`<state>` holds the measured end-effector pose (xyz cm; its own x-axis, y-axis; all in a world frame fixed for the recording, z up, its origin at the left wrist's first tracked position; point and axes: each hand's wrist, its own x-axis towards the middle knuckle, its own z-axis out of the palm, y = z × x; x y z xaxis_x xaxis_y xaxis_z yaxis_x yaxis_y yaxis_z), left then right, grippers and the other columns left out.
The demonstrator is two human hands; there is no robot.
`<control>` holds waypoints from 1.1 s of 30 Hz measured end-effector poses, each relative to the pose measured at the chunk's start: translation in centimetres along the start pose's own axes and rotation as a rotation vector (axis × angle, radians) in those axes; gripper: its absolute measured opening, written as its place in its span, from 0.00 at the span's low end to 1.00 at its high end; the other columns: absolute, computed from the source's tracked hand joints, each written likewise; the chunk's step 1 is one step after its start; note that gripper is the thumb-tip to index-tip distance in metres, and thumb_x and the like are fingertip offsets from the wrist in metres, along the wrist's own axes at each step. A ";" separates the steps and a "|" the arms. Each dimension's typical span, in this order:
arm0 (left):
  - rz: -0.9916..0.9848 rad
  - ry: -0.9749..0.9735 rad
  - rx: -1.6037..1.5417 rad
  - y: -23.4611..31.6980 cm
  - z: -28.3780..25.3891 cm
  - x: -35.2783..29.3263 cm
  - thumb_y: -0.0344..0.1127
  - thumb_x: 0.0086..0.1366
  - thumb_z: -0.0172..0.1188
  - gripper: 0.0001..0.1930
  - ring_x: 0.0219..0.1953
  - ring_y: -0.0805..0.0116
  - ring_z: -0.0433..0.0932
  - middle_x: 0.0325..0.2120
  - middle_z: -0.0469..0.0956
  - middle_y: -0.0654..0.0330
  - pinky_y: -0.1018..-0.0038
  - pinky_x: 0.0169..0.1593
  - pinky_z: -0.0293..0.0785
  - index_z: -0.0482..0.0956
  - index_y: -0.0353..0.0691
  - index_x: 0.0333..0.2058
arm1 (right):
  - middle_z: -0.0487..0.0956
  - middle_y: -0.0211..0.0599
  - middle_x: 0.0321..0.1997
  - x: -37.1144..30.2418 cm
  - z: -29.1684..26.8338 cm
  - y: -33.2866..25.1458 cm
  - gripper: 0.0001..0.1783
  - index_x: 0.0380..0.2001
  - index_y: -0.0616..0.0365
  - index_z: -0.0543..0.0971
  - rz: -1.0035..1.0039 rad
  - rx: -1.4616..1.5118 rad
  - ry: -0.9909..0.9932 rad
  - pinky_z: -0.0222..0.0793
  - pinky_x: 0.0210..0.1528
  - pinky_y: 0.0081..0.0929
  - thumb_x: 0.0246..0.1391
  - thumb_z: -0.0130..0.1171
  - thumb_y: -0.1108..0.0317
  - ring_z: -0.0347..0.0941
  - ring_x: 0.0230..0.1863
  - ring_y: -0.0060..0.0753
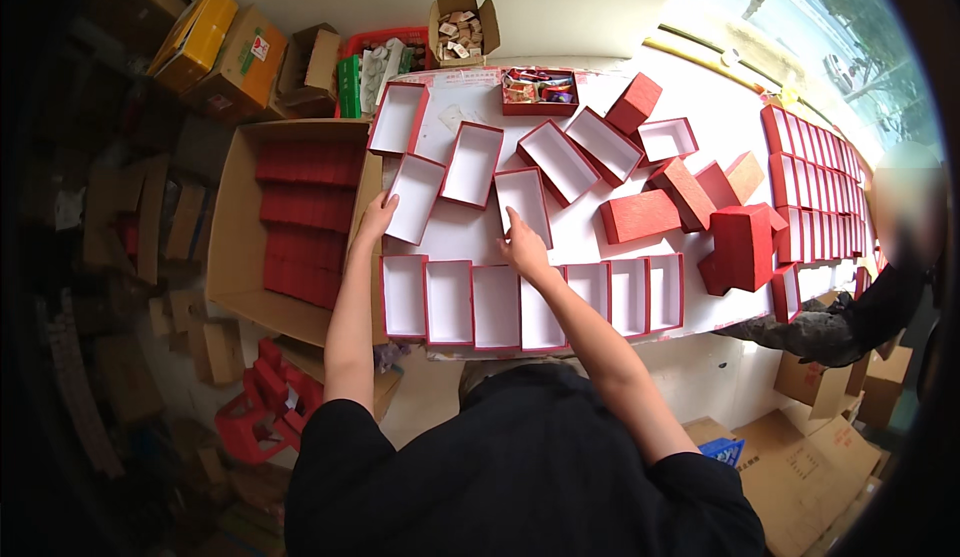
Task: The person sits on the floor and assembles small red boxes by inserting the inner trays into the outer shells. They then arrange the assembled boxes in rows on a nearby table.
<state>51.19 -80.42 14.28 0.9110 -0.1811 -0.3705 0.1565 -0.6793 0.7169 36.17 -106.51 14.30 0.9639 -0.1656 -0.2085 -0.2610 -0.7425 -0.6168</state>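
My left hand (374, 221) grips the left side of an open red box (416, 200) with a white inside, which lies tilted on the table. To its right, my right hand (523, 246) holds the near left edge of another open red box (524, 205), with a finger reaching over its wall. Other open boxes, such as one box (472, 165) between and beyond my hands, lie at loose angles. Along the near table edge stands a row of open boxes (447, 302), side by side, partly covered by my right forearm.
A large carton (227, 227) with rows of red boxes stands left of the table. Red pieces (640, 217) lie jumbled at right, before a stacked block of boxes (815, 182). A box of wrapped items (540, 91) sits at the back. Another person's sleeve (830, 329) shows at right.
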 end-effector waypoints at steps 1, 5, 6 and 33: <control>0.006 -0.020 0.002 -0.5 0.5 0.1 0.48 0.59 0.47 0.23 0.39 0.62 0.72 0.35 0.74 0.51 0.72 0.43 0.66 0.69 0.34 0.44 | 0.73 0.47 0.34 0.2 0.2 -0.3 0.30 0.52 0.59 0.58 0.036 0.074 -0.019 0.67 0.39 0.41 0.44 0.52 0.66 0.71 0.34 0.51; 0.053 0.047 -0.079 -2.5 1.6 0.0 0.46 0.60 0.47 0.22 0.39 0.62 0.73 0.34 0.74 0.50 0.71 0.43 0.66 0.69 0.34 0.44 | 0.72 0.47 0.39 1.3 -0.1 -0.8 0.34 0.55 0.57 0.55 0.099 0.139 0.149 0.66 0.40 0.39 0.46 0.53 0.59 0.70 0.37 0.48; 0.053 0.077 -0.112 -2.1 1.5 -0.2 0.46 0.60 0.46 0.22 0.39 0.62 0.73 0.35 0.74 0.50 0.71 0.43 0.66 0.68 0.33 0.45 | 0.71 0.47 0.40 1.3 -0.2 -0.8 0.35 0.55 0.57 0.55 0.120 0.138 0.213 0.66 0.40 0.38 0.46 0.53 0.58 0.70 0.38 0.46; 0.190 0.069 0.733 4.0 -1.0 8.9 0.21 0.51 0.45 0.27 0.56 0.61 0.57 0.50 0.64 0.57 0.65 0.56 0.56 0.61 0.44 0.52 | 0.74 0.36 0.27 4.2 -8.9 11.7 0.18 0.37 0.54 0.68 -0.099 -0.617 0.083 0.55 0.47 0.32 0.38 0.51 0.75 0.71 0.35 0.35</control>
<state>60.28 -84.04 14.38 0.9225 -0.3134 -0.2252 -0.2768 -0.9440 0.1797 37.66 -121.69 12.97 0.9892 -0.1088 -0.0979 -0.1163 -0.9905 -0.0739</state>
